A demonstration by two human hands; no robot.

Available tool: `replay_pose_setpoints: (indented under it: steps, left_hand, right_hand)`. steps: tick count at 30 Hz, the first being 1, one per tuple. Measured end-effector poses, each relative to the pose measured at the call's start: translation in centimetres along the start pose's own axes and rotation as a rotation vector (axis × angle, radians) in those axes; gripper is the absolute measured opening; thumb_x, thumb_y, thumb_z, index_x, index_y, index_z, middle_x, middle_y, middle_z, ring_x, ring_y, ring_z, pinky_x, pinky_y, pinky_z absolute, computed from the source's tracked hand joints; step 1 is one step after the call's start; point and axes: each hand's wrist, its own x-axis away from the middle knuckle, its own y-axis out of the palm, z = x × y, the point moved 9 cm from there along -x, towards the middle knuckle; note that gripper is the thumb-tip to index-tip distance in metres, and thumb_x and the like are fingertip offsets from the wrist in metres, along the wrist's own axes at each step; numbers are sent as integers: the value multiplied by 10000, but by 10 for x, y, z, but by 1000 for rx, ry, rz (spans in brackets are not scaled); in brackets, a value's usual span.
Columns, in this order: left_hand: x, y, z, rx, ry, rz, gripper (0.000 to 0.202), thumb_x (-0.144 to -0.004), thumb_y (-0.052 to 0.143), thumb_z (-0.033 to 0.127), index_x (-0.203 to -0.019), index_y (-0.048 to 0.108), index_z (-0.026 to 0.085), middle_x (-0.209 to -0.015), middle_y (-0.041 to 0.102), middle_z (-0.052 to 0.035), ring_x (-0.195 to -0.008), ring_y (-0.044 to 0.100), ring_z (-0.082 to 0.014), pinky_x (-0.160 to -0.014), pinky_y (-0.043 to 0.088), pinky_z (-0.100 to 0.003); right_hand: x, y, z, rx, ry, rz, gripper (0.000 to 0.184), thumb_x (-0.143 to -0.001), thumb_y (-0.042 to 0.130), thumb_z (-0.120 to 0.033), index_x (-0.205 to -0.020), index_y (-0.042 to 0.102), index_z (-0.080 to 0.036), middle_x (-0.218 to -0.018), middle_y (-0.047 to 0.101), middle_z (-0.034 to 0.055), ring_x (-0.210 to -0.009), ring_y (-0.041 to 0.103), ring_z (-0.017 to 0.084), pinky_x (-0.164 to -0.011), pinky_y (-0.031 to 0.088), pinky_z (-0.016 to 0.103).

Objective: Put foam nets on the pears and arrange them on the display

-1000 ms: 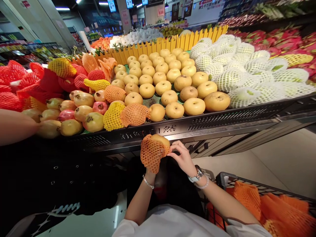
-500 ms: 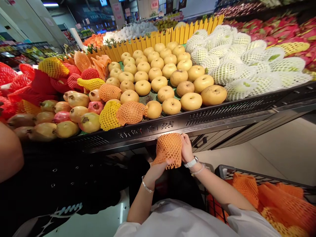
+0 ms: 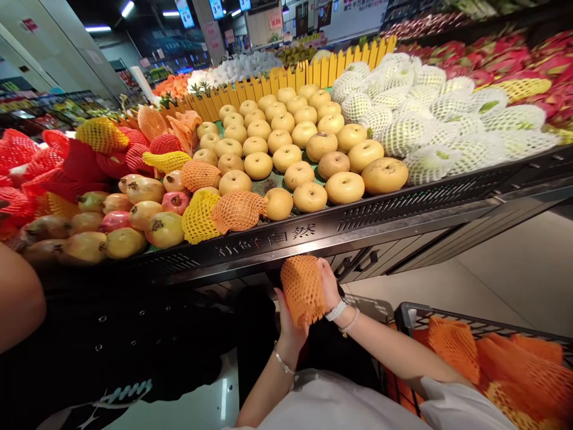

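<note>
Below the centre of the frame, an orange net sleeve [image 3: 303, 291] sits between the person's two hands, in front of the bench [image 3: 329, 242]. The left hand [image 3: 290, 325] cups it from below and the left, fingers curved along its side; the right hand [image 3: 329, 283] grips its right edge, near the top. The sleeve looks rounded and full, though its mesh hides what is inside. A bracelet [image 3: 283, 359] circles the left wrist, and a pale watch [image 3: 336, 310] the right. Across the middle of the frame, bare yellow-brown pears [image 3: 287, 157] stand in rows, with an orange-netted fruit [image 3: 239, 212] and a yellow net sleeve [image 3: 199, 218] side by side at their front left corner. Pomegranates [image 3: 165, 230] lie farther left, and white-netted fruit [image 3: 416, 134] fills the right. At the lower right, a cart [image 3: 405, 316] holds orange nets [image 3: 453, 346]. Another person's bare arm [image 3: 20, 301] enters at the left edge.
</note>
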Motion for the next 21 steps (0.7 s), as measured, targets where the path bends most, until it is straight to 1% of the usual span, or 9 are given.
replay_pose_setpoints:
  steps: [2, 4, 6, 8, 10, 14, 17, 19, 21]
  left_hand:
    - [-5, -2, -7, 52, -119, -49, 758, -757, 436, 776, -1107, 651, 139, -1237, 637, -157, -1238, 527, -324, -1047, 410, -447]
    - [-4, -5, -8, 26, -209, -126, 765, -715, 482, 790, -1105, 646, 152, -1227, 646, -149, -1243, 517, -346, -1044, 395, -504]
    - [0, -6, -10, -35, -287, -237, 812, -630, 519, 837, -1103, 646, 190, -1203, 662, -136, -1235, 519, -369, -1022, 386, -564]
    - [3, -8, -11, -82, -309, -341, 909, -528, 513, 900, -1111, 643, 215, -1191, 668, -134, -1230, 516, -395, -1003, 372, -611]
    - [3, -10, -7, -108, -270, -382, 978, -473, 480, 938, -1111, 642, 214, -1188, 665, -147, -1230, 509, -412, -994, 356, -637]
    - [0, -16, 20, -131, -87, -309, 910, -572, 431, 916, -1099, 647, 205, -1186, 661, -148, -1216, 525, -380, -1019, 357, -607]
    - [5, -20, 47, -155, 80, -237, 896, -585, 459, 896, -1127, 635, 205, -1216, 642, -147, -1205, 536, -370, -1022, 401, -546]
    - [13, -21, 61, -226, 164, -192, 839, -606, 566, 823, -1183, 594, 215, -1254, 617, -140, -1217, 532, -360, -1029, 420, -502]
    - [23, -18, 75, -344, 258, -155, 780, -660, 655, 692, -1285, 500, 252, -1299, 584, -122, -1218, 536, -337, -1025, 437, -476]
  right_hand:
    - [4, -1, -14, 94, -115, 27, 279, -828, 599, -481, -814, 451, -245, -653, 495, -66, -573, 475, 113, -591, 441, 232]
    - [5, 2, -27, 169, -168, -14, 307, -772, 684, -440, -765, 456, -234, -634, 467, -73, -574, 453, 107, -600, 417, 224]
    - [4, 11, -34, 287, -156, -141, 287, -734, 731, -379, -734, 495, -216, -677, 535, -47, -630, 505, 122, -644, 424, 244]
    - [5, 24, -31, 459, -123, -315, 238, -775, 693, -364, -755, 517, -205, -789, 618, 2, -749, 578, 161, -721, 446, 281]
    - [5, 30, -26, 609, -125, -392, 230, -828, 627, -407, -817, 509, -209, -959, 644, 47, -920, 600, 200, -844, 453, 334]
    - [9, 24, -19, 624, -99, -255, 389, -885, 484, -568, -1084, 482, -234, -1212, 554, 95, -1156, 539, 222, -1006, 418, 402]
    - [31, 47, -11, 617, -10, -457, 544, -936, 370, -574, -1361, 347, -234, -1384, 458, 141, -1274, 483, 231, -1063, 394, 436]
    - [48, 64, -21, 695, -60, -619, 698, -919, 454, -541, -1485, 207, -217, -1512, 320, 149, -1390, 343, 250, -1142, 298, 464]
    - [59, 73, -43, 829, -138, -726, 761, -907, 510, -494, -1523, 162, -213, -1573, 200, 112, -1452, 195, 261, -1189, 180, 488]
